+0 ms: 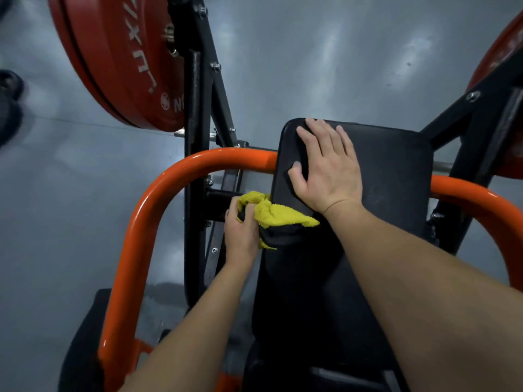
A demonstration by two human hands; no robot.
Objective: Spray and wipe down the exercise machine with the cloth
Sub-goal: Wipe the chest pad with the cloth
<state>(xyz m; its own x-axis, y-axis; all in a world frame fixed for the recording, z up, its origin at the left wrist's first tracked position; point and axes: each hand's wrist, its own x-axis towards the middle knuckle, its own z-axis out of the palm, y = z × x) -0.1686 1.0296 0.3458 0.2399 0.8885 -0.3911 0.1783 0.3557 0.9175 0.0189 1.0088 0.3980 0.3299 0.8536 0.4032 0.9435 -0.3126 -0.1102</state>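
Note:
The exercise machine has a black padded rest (390, 171) at the centre, with a longer black pad (308, 301) below it. My right hand (328, 168) lies flat on the upper pad, fingers spread toward its top left corner. My left hand (242, 230) grips a bunched yellow cloth (271, 213) with a dark underside. It holds the cloth against the left edge where the two pads meet. No spray bottle is in view.
An orange tube frame (158, 199) curves around the pads on both sides. Black steel uprights (195, 154) rise at left, carrying a red weight plate (119, 60). Another red plate (498, 60) shows at the right edge. Grey floor (70, 207) lies beneath.

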